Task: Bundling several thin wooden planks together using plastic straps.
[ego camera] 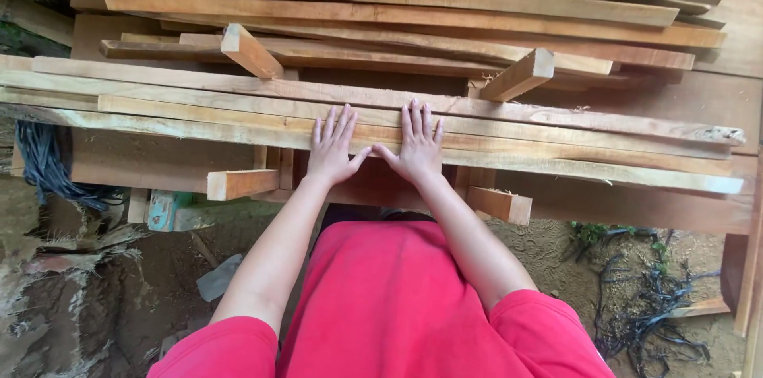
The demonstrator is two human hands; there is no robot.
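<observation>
A: Where are the hands?

B: Both lie flat, palms down, on the long sawn planks (199,112) at the near edge of the stack. The left hand (332,151) and right hand (419,147) sit side by side, thumbs nearly touching, fingers (338,125) spread and gripping nothing.

A: How would those planks handle?

B: Stiff, rough-sawn and splintery, I'd judge; long enough to sag and swing at the ends. Each looks light alone, heavy as a bundle. Best taken near the middle, fingers hooked under the near edge.

A: What's around them?

B: 2 short cross blocks (250,50) rest on the boards behind, and black cable (48,167) hangs at the left.
</observation>
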